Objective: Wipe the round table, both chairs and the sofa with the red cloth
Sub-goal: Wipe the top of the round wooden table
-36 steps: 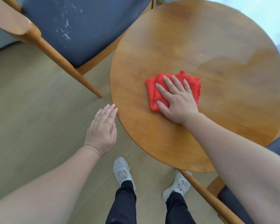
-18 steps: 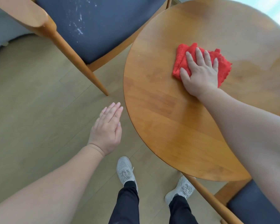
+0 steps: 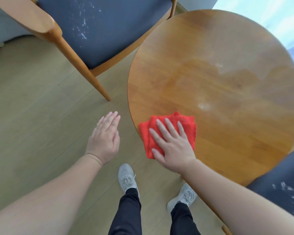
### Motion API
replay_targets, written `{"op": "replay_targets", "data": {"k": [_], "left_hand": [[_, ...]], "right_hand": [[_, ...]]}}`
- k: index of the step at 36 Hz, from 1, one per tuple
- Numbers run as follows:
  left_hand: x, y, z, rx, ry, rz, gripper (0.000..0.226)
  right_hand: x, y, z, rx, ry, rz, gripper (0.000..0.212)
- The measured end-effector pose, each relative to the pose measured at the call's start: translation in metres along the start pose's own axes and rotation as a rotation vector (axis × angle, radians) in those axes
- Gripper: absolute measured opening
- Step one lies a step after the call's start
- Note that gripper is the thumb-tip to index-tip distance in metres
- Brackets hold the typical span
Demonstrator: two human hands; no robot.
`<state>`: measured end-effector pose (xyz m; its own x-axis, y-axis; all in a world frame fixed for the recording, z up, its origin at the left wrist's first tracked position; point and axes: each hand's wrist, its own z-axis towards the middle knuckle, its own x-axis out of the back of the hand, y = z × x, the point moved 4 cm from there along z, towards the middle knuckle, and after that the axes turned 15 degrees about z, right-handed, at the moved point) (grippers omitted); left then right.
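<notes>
Pale wood floor runs under everything, and on it stands the round surface, its top glossy with window glare. The red cloth lies folded at the near-left edge of that surface, reaching the rim and perhaps just over it. The right hand lies flat on it, fingers straight and spread. Its grip is apart, clamped on nothing, and it presses the cloth down with the palm rather than pinching it. I take that as the way to drag a wide pad across the wood. The left hand hovers beside the rim, over the floor, its fingers straight and together, its grip apart too and empty. It touches neither surface nor cloth and is likely held out for balance.

A pale smear shows just beyond the cloth, so the top seems only partly done. The blue-seated chair at upper left carries white specks; the second chair, at lower right by the rim, shows the same, and both look unwiped. A grey shape at the far left could be the sofa — I cannot tell. No container of any kind shows — no bucket, bowl or bin.
</notes>
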<state>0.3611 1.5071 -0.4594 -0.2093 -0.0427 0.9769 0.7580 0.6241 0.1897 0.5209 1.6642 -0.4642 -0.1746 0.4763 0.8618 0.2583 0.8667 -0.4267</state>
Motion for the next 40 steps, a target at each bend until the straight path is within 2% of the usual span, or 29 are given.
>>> {"op": "replay_targets", "data": {"k": [5,9,30,40], "left_hand": [[0.003,0.004,-0.002,-0.003,0.012,0.001,0.049],[0.001,0.007,-0.004,-0.015,0.012,0.007,0.049],[0.004,-0.015,0.019,-0.029,0.051,-0.001,0.049],[0.003,-0.022,0.038,-0.076,0.029,-0.004,0.048]], "right_hand": [[-0.021,-0.012,-0.037,0.143,-0.033,-0.055,0.058],[-0.018,-0.01,-0.033,0.166,-0.031,-0.037,0.056],[0.027,-0.003,0.087,-0.001,-0.021,-0.018,0.061],[0.058,0.021,0.142,-0.087,0.048,-0.034,0.06]]}}
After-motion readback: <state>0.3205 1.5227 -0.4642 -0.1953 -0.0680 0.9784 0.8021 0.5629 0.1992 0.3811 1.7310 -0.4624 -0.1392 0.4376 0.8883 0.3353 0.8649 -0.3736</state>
